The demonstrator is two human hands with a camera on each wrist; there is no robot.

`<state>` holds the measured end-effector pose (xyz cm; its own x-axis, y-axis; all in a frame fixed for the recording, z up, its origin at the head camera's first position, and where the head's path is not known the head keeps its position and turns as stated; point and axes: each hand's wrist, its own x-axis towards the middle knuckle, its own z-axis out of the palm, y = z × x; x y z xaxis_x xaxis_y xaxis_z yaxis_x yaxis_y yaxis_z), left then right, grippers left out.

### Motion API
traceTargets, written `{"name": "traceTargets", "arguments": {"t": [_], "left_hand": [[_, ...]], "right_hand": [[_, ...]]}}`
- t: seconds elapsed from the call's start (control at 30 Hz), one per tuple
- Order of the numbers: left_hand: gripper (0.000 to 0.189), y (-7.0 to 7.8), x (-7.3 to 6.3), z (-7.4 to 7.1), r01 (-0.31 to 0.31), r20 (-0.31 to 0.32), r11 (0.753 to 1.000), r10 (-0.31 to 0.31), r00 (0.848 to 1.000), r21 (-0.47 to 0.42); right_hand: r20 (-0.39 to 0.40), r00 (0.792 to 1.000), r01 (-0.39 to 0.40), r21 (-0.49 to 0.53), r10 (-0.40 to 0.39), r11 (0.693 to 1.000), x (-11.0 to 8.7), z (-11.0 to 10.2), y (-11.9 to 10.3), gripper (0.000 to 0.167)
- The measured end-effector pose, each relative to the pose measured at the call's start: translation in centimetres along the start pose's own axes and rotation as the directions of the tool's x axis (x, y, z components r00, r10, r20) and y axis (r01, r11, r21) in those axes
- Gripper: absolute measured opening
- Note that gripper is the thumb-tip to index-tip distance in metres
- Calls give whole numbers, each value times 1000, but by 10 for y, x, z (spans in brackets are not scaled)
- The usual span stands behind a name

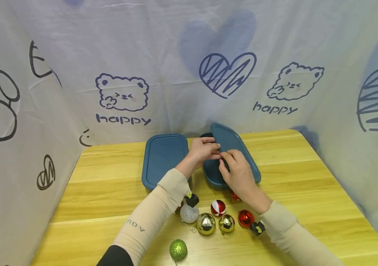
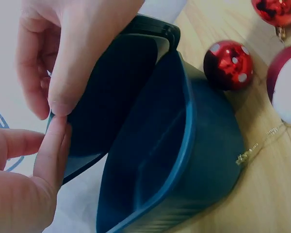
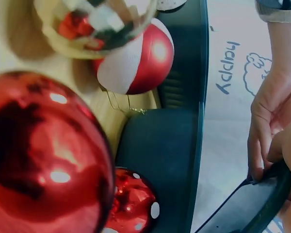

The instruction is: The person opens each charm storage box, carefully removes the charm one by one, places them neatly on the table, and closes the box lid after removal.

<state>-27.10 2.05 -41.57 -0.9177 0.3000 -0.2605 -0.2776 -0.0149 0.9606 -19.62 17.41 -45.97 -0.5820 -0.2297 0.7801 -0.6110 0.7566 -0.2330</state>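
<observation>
A blue lid [image 1: 233, 142] is tilted up on its right side over an open blue box [image 1: 213, 176]. My left hand [image 1: 203, 149] pinches the lid's raised left edge. Beside it, my right hand [image 1: 240, 175] pinches the same edge, the fingertips of both hands close together. In the left wrist view, the lid's dark underside [image 2: 111, 87] leans away from the box's opening, and the visible part of the inside [image 2: 150, 141] holds nothing. The right wrist view shows the left fingers [image 3: 257, 150] on the lid's edge.
A second blue box with its lid on [image 1: 165, 157] stands to the left. In front lie several bauble ornaments: white [image 1: 189, 213], gold [image 1: 206, 224], red-and-white striped [image 1: 218, 207], shiny red [image 1: 245, 218] and glittery green [image 1: 178, 250]. A printed white curtain [image 1: 175, 74] surrounds the table.
</observation>
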Motion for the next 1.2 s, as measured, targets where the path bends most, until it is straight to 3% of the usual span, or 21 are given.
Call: {"name": "traceTargets", "arguments": {"t": [0.13, 0.27, 0.4, 0.5, 0.63, 0.83, 0.9, 1.07, 1.2], "left_hand": [[50, -4, 2, -5, 14, -17, 1000, -14, 1000, 4], [50, -8, 4, -9, 28, -12, 1000, -28, 1000, -4], [51, -11, 6, -14, 43, -3, 999, -43, 999, -12], [52, -14, 7, -17, 50, -2, 999, -50, 999, -14], [52, -17, 8, -19, 57, -5, 998, -57, 998, -14], [53, -21, 9, -21, 71, 6, 997, -71, 997, -16], [54, -23, 9, -21, 70, 11, 997, -70, 997, -14], [54, -26, 8, -22, 64, 8, 998, -64, 998, -14], [54, -27, 6, -23, 71, 4, 997, -71, 997, -4]], "right_hand": [[26, 999, -49, 70, 47, 996, -2, -6, 1, 21], [5, 981, -192, 123, 193, 974, -2, -19, 15, 19], [-30, 943, -327, 96, 332, 940, -2, -31, 43, 16], [-11, 917, -398, 54, 400, 916, -5, -36, 66, 16], [91, 873, -481, 5, 479, 877, -13, -38, 87, 21], [254, 769, -594, -57, 587, 803, -27, -38, 102, 32], [280, 745, -616, -62, 606, 786, -31, -37, 105, 34], [298, 714, -653, -45, 634, 756, -35, -32, 109, 37], [303, 710, -657, -39, 636, 753, -37, -28, 109, 38]]}}
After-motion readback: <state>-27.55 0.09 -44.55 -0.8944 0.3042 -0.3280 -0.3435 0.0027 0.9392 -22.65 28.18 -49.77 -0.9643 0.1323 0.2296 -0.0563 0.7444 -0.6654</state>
